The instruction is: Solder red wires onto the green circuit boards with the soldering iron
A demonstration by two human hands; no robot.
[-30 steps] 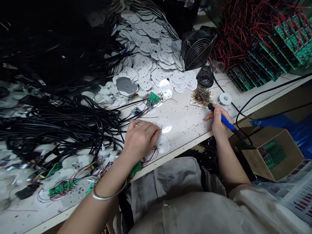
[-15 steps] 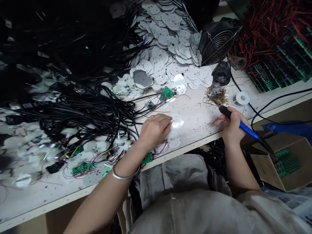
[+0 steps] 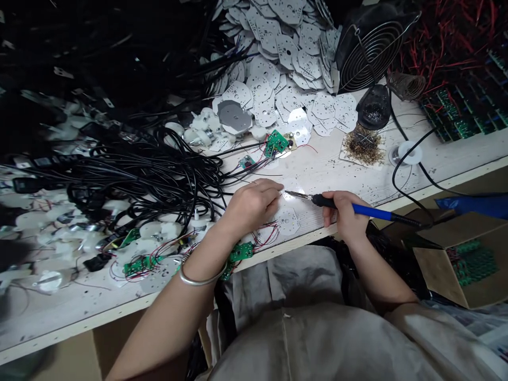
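My left hand [image 3: 250, 205] rests on the white bench with its fingers curled together, pressing down on thin red wires and a white round plate [image 3: 286, 221]. What the fingertips pinch is hidden. My right hand [image 3: 344, 214] is wrapped round a blue-handled soldering iron [image 3: 349, 207]. The iron's metal tip points left and meets my left fingertips over a shiny white plate [image 3: 293, 189]. A silver bangle sits on my left wrist.
A tangle of black cables [image 3: 138, 174] fills the left. White plates [image 3: 286, 63] are piled at the back, beside a wire-grille fan [image 3: 369, 45]. Green circuit boards [image 3: 277, 142], a solder spool [image 3: 408, 153], a debris-covered pad [image 3: 363, 149] and a cardboard box [image 3: 460, 259] lie around.
My right hand has swung the soldering iron left from the debris pad, bringing its tip to my left fingertips. The left hand stayed on the wires. The view shifted.
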